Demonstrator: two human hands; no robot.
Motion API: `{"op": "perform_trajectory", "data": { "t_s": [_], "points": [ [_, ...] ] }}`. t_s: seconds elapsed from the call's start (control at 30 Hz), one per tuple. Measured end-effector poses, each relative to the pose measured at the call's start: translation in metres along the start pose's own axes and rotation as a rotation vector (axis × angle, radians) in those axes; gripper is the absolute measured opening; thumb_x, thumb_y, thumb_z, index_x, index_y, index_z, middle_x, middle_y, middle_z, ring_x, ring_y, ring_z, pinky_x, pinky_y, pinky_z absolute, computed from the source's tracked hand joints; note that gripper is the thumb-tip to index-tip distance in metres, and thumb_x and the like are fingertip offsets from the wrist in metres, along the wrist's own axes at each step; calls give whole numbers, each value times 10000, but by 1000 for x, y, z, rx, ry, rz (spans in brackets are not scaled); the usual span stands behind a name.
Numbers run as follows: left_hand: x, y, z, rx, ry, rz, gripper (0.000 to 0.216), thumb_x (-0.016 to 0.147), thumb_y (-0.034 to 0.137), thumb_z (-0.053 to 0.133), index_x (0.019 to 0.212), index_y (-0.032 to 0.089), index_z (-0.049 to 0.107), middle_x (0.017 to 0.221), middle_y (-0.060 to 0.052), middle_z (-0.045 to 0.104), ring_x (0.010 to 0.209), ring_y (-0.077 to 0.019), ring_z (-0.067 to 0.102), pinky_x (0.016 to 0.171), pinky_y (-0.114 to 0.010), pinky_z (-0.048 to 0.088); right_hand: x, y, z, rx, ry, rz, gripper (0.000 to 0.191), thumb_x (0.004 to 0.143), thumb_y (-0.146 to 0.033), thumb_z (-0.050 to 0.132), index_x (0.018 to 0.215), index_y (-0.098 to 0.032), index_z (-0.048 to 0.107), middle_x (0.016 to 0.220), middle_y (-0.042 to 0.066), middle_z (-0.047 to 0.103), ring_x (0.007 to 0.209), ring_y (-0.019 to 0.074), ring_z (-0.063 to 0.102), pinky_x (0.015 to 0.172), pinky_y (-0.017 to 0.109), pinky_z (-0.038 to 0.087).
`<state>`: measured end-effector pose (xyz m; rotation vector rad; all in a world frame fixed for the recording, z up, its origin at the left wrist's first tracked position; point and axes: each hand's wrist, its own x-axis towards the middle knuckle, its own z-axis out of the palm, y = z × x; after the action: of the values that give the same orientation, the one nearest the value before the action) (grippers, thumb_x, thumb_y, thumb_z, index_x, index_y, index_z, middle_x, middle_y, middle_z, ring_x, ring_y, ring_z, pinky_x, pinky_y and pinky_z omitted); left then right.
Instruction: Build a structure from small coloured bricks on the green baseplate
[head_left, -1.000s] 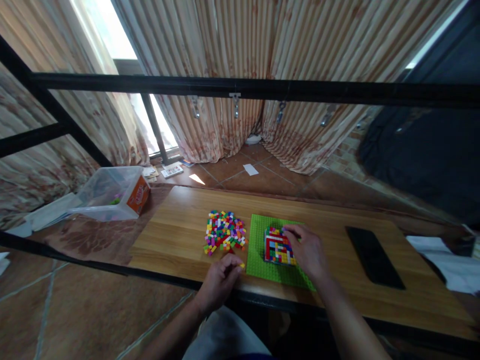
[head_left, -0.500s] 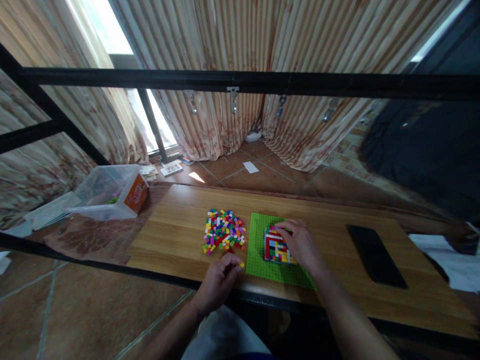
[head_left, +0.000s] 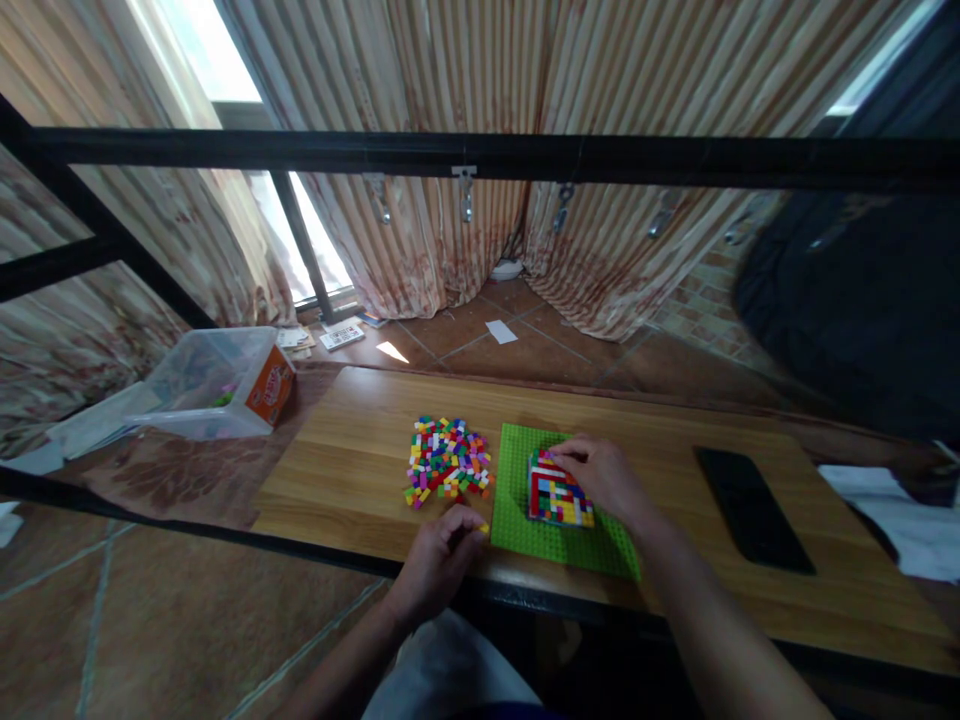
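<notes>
My left hand [head_left: 444, 555] is closed at the table's near edge, with a small yellow toy brick [head_left: 484, 528] pinched at its fingertips. On the green baseplate [head_left: 513, 510] stands a low block of multicoloured bricks [head_left: 556, 500], bordered by red and white rows. Over the block's far side, my right hand [head_left: 604, 478] has thumb and fingers pinched together at the top row. Whatever lies between those fingertips is too small to make out; a purplish brick shows right beside them. Left of the baseplate, a loose pile of small coloured bricks [head_left: 448, 460] covers the wood.
A black phone-like slab [head_left: 752, 510] lies on the wooden table [head_left: 337, 450] at right, near white paper [head_left: 870, 510]. On the floor at left stands a clear plastic bin [head_left: 202, 385] with an orange label. A black metal bar [head_left: 315, 150] crosses beyond the table.
My right hand has shifted very slightly, its forearm swinging a little to the right, so more of the block's near right corner shows. The left hand keeps its place with the yellow brick.
</notes>
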<state>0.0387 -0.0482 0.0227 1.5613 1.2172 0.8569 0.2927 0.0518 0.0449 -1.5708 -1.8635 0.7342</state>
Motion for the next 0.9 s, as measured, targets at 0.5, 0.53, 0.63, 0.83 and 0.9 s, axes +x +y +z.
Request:
{"op": "perform_trajectory", "data": {
  "t_s": [0.5,0.53,0.63,0.83,0.9],
  "points": [
    [2,-7,8,-185,91,14,151,854,310,553,918,181,596,796,-8,574,702,-129,540,659,-240,445,-61,-55,30,-9,225,-112,296,896,-386,465,947,-228,710,959,73,695,908,222,620,837,373,466],
    [2,-8,9,-226,87,10,166,855,309,553,960,185,584,812,-10,580,709,-130,550,663,-243,456,-69,-62,39,19,162,-104,283,897,-375,468,962,-231,704,953,65,695,893,215,627,819,359,473],
    [1,-10,10,-296,67,-6,233,862,309,555,1064,193,541,844,-20,616,730,-139,586,684,-258,478,-83,-77,65,61,58,-66,275,899,-337,473,1025,-216,687,944,65,690,877,211,637,795,345,478],
    [1,-10,7,-269,61,24,237,857,273,556,1080,192,550,873,-34,659,808,-167,635,746,-281,490,-86,-83,88,39,46,-37,264,912,-284,448,906,-226,706,882,62,684,818,211,631,762,341,460],
    [0,-10,7,-239,77,36,205,854,247,545,1050,187,562,872,-36,662,814,-166,637,748,-277,488,-87,-82,90,36,59,-46,266,919,-276,446,866,-225,701,855,57,677,799,203,623,742,327,457]
  ]
}}
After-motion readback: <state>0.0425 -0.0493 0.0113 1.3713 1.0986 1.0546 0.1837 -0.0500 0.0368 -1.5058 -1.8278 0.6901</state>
